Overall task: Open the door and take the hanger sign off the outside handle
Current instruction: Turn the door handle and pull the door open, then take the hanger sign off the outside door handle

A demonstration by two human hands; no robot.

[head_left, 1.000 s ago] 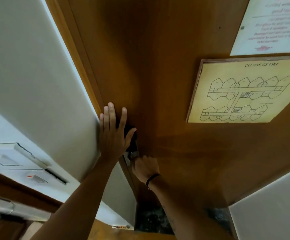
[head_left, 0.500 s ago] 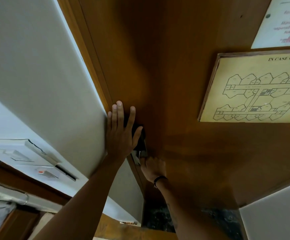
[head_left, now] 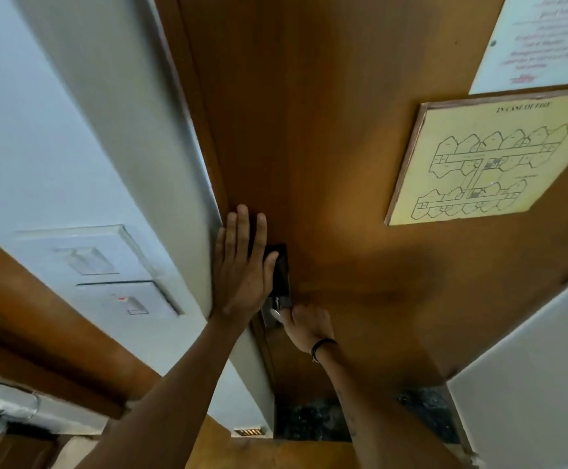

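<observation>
The door (head_left: 326, 130) is brown wood and it looks shut, with its edge right against the frame (head_left: 187, 106). The hanger sign is on the other side, so it cannot be seen here.

The left hand (head_left: 242, 272) is flat and open, holding nothing. Its fingers (head_left: 242, 228) point up and lie on the door by the frame, and its thumb rests on the black lock box (head_left: 280, 272). The palm covers the left part of that box.

The right hand (head_left: 309, 324) is lower, just under the lock box. It is curled around the shiny metal handle (head_left: 275, 313), and only a small bit of the handle peeks out past the fingers. There is a black band (head_left: 321, 345) on that wrist.

On the door to the right hangs a yellow fire map (head_left: 492, 157) in a thin wood frame. Above it is a white paper (head_left: 539, 42) with red words, too blurry to read.

On the white wall (head_left: 38, 147) to the left are two white switches (head_left: 106, 282), one above the other. The lower one has a tiny red mark.

At the bottom there is a dark floor (head_left: 309, 424) by the foot of the door
</observation>
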